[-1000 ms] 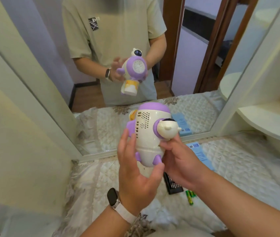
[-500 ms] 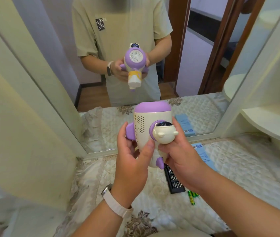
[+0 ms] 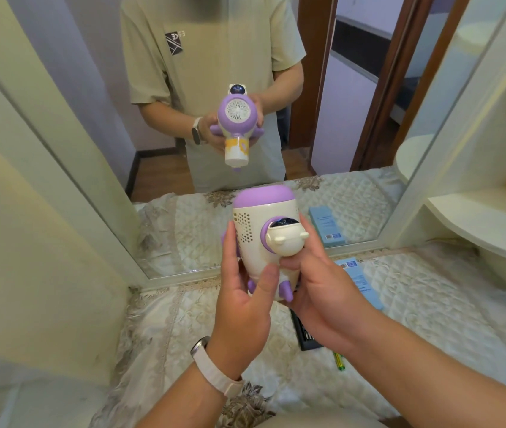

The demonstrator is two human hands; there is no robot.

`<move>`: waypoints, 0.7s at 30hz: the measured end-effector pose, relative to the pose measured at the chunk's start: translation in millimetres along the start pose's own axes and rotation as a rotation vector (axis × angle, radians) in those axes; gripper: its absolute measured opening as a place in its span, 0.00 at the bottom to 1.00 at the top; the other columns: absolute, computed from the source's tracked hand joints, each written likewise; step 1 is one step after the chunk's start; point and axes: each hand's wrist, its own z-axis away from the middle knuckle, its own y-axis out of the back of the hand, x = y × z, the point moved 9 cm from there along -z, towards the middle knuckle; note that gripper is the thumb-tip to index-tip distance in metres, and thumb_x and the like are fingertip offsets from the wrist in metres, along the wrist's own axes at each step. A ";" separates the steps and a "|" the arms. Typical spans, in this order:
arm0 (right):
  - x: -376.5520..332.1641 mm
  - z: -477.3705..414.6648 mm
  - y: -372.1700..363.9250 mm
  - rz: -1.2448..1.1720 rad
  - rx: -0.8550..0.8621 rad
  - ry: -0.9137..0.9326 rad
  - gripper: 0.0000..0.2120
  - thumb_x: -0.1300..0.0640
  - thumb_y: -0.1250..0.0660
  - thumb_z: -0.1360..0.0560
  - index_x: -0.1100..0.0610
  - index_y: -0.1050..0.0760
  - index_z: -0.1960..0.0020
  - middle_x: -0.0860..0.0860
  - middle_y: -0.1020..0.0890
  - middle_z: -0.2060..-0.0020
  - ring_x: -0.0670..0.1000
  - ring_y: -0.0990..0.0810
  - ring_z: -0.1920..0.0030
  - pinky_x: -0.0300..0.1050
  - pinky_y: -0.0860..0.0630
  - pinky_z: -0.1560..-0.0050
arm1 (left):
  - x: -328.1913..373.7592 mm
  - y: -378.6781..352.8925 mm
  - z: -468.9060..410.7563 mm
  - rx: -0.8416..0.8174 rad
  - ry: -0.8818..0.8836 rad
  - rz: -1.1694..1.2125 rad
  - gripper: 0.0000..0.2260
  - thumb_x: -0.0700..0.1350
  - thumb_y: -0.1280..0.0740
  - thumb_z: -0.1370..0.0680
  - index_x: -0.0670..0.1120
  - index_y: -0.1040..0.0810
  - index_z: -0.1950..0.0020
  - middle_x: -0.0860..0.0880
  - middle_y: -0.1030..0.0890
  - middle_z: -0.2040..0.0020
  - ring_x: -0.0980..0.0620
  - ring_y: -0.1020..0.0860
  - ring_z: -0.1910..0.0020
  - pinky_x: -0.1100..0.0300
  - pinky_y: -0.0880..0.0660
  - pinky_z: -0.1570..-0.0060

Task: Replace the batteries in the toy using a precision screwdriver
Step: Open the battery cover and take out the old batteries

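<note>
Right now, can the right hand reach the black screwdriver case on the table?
Probably not yet: the right hand and left hand both hold the toy. The case lies just beneath, unobstructed.

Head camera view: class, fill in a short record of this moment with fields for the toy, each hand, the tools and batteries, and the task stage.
toy: white and purple rocket toy, held upright above the quilted cloth
left hand: left hand grips the toy's left side, thumb on its front
right hand: right hand supports the toy's right side and base
tools: black screwdriver bit case on the cloth, partly hidden
batteries: green batteries beside the case
stage: no screwdriver in hand yet
</note>
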 end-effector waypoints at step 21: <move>29.9 1.7 45.7 -0.238 0.216 -0.035 0.29 0.68 0.45 0.26 0.47 0.32 0.29 0.57 0.22 0.35 0.63 0.22 0.38 0.65 0.36 0.36 | -46.9 -25.7 10.2 0.012 0.228 0.159 0.26 0.32 0.46 0.18 0.59 0.43 0.28 0.70 0.21 0.45 0.68 0.20 0.52 0.71 0.25 0.55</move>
